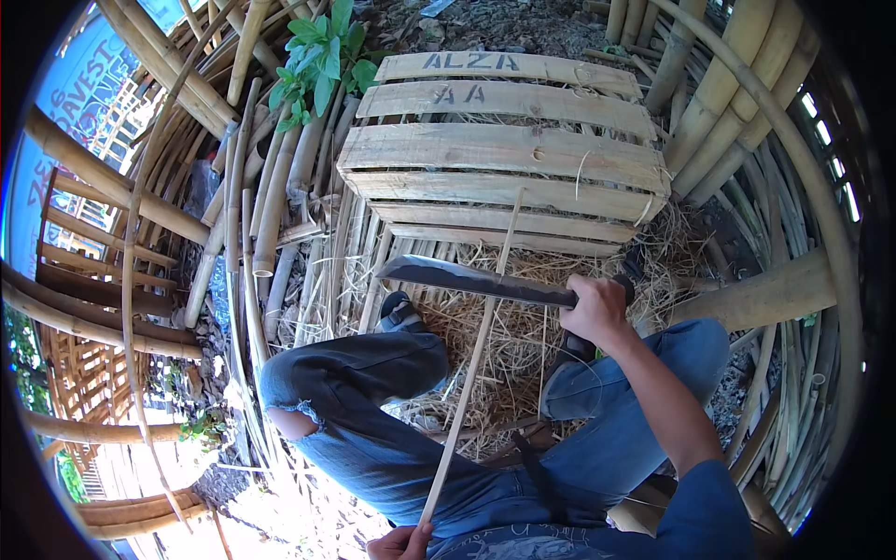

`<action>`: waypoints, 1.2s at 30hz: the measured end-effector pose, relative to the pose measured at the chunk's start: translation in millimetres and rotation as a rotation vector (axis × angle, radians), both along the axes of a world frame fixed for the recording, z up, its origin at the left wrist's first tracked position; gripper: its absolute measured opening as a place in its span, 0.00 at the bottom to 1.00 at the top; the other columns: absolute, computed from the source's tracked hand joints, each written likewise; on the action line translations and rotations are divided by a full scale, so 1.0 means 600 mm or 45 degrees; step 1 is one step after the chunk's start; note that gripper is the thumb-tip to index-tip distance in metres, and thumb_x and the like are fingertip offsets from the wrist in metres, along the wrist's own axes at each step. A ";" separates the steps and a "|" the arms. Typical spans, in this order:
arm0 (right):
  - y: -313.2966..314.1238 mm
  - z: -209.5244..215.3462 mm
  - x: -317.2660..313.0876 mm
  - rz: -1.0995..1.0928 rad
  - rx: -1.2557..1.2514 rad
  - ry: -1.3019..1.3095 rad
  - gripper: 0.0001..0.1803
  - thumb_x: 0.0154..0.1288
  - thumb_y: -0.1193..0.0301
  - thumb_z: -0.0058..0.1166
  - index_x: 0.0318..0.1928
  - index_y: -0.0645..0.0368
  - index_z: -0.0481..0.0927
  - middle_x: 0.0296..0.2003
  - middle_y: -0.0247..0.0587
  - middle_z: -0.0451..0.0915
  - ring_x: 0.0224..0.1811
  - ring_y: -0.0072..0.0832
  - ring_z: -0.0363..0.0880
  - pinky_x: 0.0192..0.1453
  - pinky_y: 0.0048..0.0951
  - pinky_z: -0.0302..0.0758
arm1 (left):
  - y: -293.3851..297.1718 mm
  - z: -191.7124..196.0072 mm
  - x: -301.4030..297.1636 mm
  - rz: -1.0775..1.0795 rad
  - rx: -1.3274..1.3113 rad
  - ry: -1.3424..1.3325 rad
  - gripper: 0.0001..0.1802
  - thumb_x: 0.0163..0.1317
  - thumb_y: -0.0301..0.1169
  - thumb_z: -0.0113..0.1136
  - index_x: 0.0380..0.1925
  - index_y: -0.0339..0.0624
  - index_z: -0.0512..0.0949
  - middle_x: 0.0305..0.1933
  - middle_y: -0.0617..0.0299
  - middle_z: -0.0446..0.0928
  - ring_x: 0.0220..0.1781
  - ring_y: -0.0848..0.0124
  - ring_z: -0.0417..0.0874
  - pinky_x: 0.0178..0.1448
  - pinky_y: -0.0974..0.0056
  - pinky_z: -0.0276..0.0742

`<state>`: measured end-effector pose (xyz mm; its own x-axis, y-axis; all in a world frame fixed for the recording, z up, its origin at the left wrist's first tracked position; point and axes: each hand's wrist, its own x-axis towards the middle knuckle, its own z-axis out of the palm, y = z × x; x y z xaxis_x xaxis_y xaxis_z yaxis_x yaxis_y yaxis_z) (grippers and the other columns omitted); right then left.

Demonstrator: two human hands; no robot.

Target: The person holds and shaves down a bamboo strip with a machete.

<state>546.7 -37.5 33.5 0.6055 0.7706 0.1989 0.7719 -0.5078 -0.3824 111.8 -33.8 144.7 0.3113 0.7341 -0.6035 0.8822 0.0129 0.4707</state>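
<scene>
My right hand point(597, 310) is wrapped round the handle of a machete, to the right of centre. The machete's dark broad blade point(448, 277) points left and crosses a long thin bamboo strip point(474, 369). Low in the view, against my body, my left hand point(399, 543) pinches the near end of that strip. From there the strip runs up between my legs, and its far end overlaps the front of a wooden slatted crate point(504, 149). Whether the blade touches the strip or only passes over it, I cannot tell.
Straw-like bamboo shavings point(504, 373) cover the ground around my feet. Bamboo poles point(737, 93) stand at the right, with bundled thin strips point(803, 327) below. More poles point(271, 205) lie left of the crate, near a leafy green plant point(322, 61). A blue banner point(75, 103) hangs far left.
</scene>
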 end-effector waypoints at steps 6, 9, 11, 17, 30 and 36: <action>0.019 -0.011 0.049 -0.092 -0.048 -0.007 0.10 0.39 0.68 0.61 0.27 0.56 0.81 0.20 0.46 0.80 0.25 0.44 0.81 0.30 0.42 0.77 | 0.006 0.004 0.002 -0.056 -0.046 0.059 0.07 0.61 0.30 0.52 0.33 0.42 0.77 0.26 0.55 0.77 0.26 0.61 0.78 0.31 0.60 0.72; 0.026 -0.015 0.076 -0.105 -0.063 -0.032 0.09 0.42 0.68 0.59 0.27 0.55 0.81 0.21 0.47 0.80 0.25 0.45 0.81 0.31 0.42 0.78 | -0.004 -0.016 -0.034 -0.441 0.222 -0.042 0.07 0.59 0.28 0.50 0.35 0.43 0.76 0.26 0.57 0.75 0.25 0.61 0.77 0.30 0.59 0.72; 0.023 -0.016 0.103 -0.354 -0.100 0.006 0.07 0.44 0.67 0.58 0.26 0.54 0.81 0.21 0.48 0.80 0.26 0.46 0.81 0.33 0.42 0.78 | -0.001 -0.018 -0.039 -0.463 0.231 -0.065 0.07 0.59 0.28 0.50 0.35 0.43 0.76 0.25 0.57 0.75 0.25 0.61 0.77 0.30 0.59 0.71; -0.002 -0.040 0.118 -0.289 -0.004 -0.034 0.07 0.44 0.66 0.61 0.24 0.55 0.80 0.21 0.47 0.80 0.27 0.46 0.81 0.33 0.43 0.78 | 0.014 -0.008 -0.019 -0.676 0.293 -0.124 0.08 0.56 0.33 0.53 0.33 0.43 0.75 0.26 0.53 0.75 0.29 0.55 0.78 0.32 0.54 0.72; 0.018 -0.014 -0.002 0.070 0.102 0.090 0.08 0.38 0.69 0.61 0.21 0.55 0.76 0.17 0.43 0.78 0.21 0.42 0.79 0.26 0.41 0.74 | 0.017 -0.039 -0.039 -0.717 0.357 0.039 0.01 0.53 0.26 0.53 0.25 0.44 0.75 0.22 0.56 0.72 0.25 0.57 0.76 0.28 0.54 0.69; 0.017 -0.033 0.013 0.122 0.120 0.056 0.11 0.35 0.68 0.63 0.22 0.55 0.77 0.18 0.42 0.78 0.20 0.40 0.79 0.26 0.40 0.75 | 0.007 -0.046 -0.040 -0.542 0.413 -0.165 0.00 0.51 0.27 0.55 0.24 0.44 0.74 0.22 0.56 0.72 0.24 0.57 0.75 0.27 0.54 0.69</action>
<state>554.6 -27.1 13.7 0.5398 0.8044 0.2480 0.7965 -0.3929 -0.4595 87.7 -29.8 116.8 0.6780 0.6692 -0.3042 0.7124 -0.4960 0.4966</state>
